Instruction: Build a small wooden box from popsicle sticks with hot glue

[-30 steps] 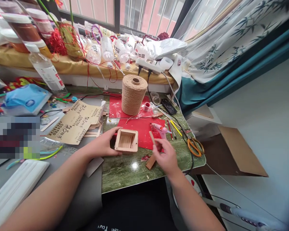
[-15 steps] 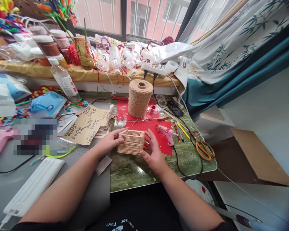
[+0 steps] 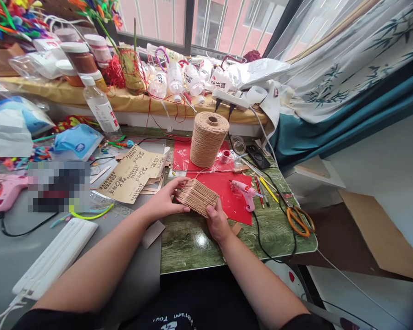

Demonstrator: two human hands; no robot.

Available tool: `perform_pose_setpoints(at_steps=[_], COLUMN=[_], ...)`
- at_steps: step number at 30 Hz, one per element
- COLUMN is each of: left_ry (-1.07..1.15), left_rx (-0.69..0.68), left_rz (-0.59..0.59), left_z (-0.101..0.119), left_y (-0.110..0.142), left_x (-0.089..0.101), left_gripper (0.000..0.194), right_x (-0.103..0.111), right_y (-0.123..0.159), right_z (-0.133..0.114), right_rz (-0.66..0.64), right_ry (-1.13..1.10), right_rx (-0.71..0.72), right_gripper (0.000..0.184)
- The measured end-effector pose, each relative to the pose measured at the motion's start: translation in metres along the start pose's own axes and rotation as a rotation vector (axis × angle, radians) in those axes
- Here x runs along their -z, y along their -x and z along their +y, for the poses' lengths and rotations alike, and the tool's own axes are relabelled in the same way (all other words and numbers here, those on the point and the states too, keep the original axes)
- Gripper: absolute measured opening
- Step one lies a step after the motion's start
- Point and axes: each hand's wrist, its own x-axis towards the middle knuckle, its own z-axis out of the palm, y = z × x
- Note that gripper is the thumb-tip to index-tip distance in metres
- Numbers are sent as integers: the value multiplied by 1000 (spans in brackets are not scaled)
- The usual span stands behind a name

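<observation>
Between my hands is a small twine-wrapped box [image 3: 198, 197], tilted so that its corded sides face me. My left hand [image 3: 168, 198] grips its left side, thumb at the lower edge and fingers behind. My right hand [image 3: 218, 222] holds the lower right corner, with the thumb in front and the other fingers mostly hidden. Behind the box stands a large spool of twine [image 3: 209, 140], a thin strand trailing from its base. Red sheets [image 3: 236, 208] lie under and behind the box, and a pink glue gun [image 3: 244, 193] rests on them to the right.
Orange-handled scissors [image 3: 298, 221] lie near the right table edge, beside pencils and a black cable. Sandpaper sheets [image 3: 132, 176] are at left, with a white power strip [image 3: 55, 259] nearer me. Bottles and jars [image 3: 77, 57] crowd the windowsill.
The box has been turned and tipped, so its open top no longer shows. My right hand has closed on its corner. The whole view has shifted slightly.
</observation>
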Motion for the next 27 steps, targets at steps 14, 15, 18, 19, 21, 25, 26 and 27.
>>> perform_pose_setpoints(at_steps=[14, 15, 18, 19, 21, 25, 26, 27], left_ry=[11, 2, -2, -5, -18, -62, -72, -83], left_rx=[45, 55, 55, 47, 30, 24, 18, 7], left_rz=[-4, -26, -48, -40, -8, 20, 11, 0], left_z=[9, 11, 13, 14, 14, 14, 15, 15], left_y=[1, 1, 0, 0, -2, -2, -2, -1], left_x=[4, 4, 5, 4, 3, 1, 1, 1], left_gripper=[74, 75, 78, 78, 76, 77, 78, 78], right_x=[-1, 0, 1, 0, -2, -8, -10, -11], right_y=[6, 5, 2, 2, 1, 0, -1, -1], right_z=[-5, -5, -5, -6, -8, -12, -14, -15], right_rz=[-18, -12, -19, -23, -30, -18, -12, -6], right_ry=[-71, -88, -115, -107, -75, -50, -54, -59], right_rx=[-87, -114, -156, -151, -136, -147, -153, -159], right_gripper=[85, 84, 79, 78, 78, 81, 81, 80])
